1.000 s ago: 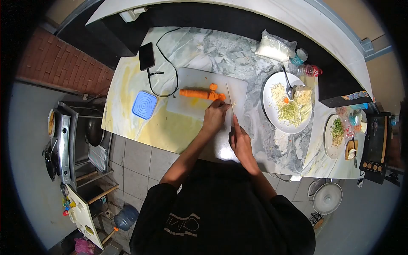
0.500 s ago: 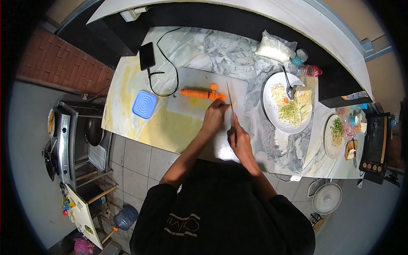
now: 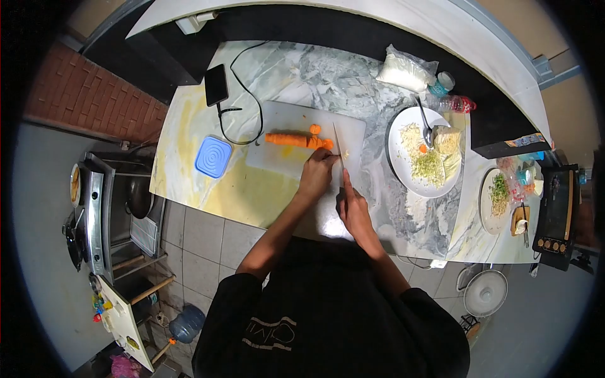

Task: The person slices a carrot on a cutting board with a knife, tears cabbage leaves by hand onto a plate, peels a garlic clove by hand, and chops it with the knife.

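Observation:
A white cutting board [image 3: 252, 151] lies on the marble counter, with a row of sliced carrot [image 3: 287, 140] and a few loose orange pieces [image 3: 314, 129] on it. My right hand [image 3: 355, 211] is closed round the handle of a knife [image 3: 337, 137], whose blade points away from me over the board. Beside the blade, my left hand [image 3: 317, 173] is closed, fingertips bent down at the board's near part. Whatever is under those fingertips is too small to make out. Small pale bits lie just right of the blade.
A white plate [image 3: 396, 157] with shredded vegetables and a spoon [image 3: 428, 132] stands to the right. Farther right is another plate [image 3: 487, 217] with greens. A blue lid [image 3: 213, 157] and a phone [image 3: 216, 85] with a cable lie left. Behind are a bag of white powder [image 3: 405, 70] and a bottle [image 3: 452, 104].
The view has shifted very slightly. The knife blade has tilted a little beside my left fingertips; both hands stay nearly in place.

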`<state>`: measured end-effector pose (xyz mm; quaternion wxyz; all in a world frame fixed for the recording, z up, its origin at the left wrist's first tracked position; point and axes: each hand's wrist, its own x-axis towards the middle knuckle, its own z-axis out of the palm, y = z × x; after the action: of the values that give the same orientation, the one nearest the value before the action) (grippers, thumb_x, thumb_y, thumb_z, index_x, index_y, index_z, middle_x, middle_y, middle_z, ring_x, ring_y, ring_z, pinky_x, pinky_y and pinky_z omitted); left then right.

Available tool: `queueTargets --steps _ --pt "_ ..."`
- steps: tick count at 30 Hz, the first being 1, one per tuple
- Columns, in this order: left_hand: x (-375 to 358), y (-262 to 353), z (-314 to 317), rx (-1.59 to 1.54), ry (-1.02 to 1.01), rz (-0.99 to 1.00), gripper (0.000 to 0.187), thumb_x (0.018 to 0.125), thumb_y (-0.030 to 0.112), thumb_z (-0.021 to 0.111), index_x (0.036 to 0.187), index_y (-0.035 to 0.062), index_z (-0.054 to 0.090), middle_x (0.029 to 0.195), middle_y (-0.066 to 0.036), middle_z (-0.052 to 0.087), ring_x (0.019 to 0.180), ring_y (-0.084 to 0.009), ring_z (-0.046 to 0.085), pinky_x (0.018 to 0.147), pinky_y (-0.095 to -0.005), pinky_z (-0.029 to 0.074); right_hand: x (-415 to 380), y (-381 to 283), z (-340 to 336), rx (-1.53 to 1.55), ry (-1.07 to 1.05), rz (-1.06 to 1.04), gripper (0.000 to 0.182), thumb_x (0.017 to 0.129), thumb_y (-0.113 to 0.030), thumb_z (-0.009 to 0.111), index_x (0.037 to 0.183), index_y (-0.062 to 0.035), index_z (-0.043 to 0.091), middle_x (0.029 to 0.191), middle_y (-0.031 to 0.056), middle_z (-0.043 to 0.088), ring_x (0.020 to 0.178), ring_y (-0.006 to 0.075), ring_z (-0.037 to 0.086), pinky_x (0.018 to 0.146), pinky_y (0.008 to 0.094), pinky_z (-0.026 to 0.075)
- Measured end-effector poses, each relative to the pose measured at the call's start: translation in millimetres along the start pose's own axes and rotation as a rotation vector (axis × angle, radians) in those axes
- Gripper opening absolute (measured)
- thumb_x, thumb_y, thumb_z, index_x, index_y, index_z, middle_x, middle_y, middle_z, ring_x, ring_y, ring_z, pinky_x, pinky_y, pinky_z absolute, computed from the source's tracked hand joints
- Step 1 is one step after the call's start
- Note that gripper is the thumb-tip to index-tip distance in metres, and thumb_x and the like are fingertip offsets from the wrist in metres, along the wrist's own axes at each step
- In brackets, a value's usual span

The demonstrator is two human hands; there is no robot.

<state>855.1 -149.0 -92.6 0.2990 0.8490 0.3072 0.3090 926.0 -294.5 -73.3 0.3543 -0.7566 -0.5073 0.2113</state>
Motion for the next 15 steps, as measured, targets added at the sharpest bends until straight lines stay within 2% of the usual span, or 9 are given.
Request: queueTargets --steps 6,8,15 --pt "-0.8 3.0 -4.4 0.036 -0.015 0.016 0.021 0.075 -0.002 0.061 0.092 0.0029 0.071 0.089 -0.015 0.063 0.082 -0.0320 0.063 0.072 -0.0404 0.052 7.4 1.6 0.2 -0.023 0.012 -0.032 0.081 0.073 0.013 0.049 0.148 -0.0012 0.024 0.076 0.0236 0.056 0.061 0.0348 0.056 0.065 0.0402 0.048" --pt "-0.1 4.2 -6.9 -0.013 -0.025 -0.014 0.018 0.076 -0.001 0.062 0.091 0.0029 0.071 0.088 -0.014 0.064 0.081 -0.0317 0.064 0.073 -0.0402 0.052 10.3 0.8 -2.8 -0.021 -0.021 -0.023 0.076 0.076 0.007 0.053 0.147 -0.0011 0.025 0.078 0.0277 0.056 0.065 0.0416 0.058 0.062 0.0478 0.048" --pt "0.0 -0.2 -4.4 0.018 -0.025 -0.018 0.014 0.077 0.002 0.064 0.090 0.0029 0.071 0.089 -0.014 0.066 0.080 -0.0313 0.065 0.072 -0.0398 0.052 -2.9 0.7 -9.3 0.008 0.019 -0.058 0.074 0.077 0.008 0.051 0.146 -0.0005 0.027 0.079 0.0271 0.057 0.067 0.0408 0.058 0.064 0.0467 0.047"
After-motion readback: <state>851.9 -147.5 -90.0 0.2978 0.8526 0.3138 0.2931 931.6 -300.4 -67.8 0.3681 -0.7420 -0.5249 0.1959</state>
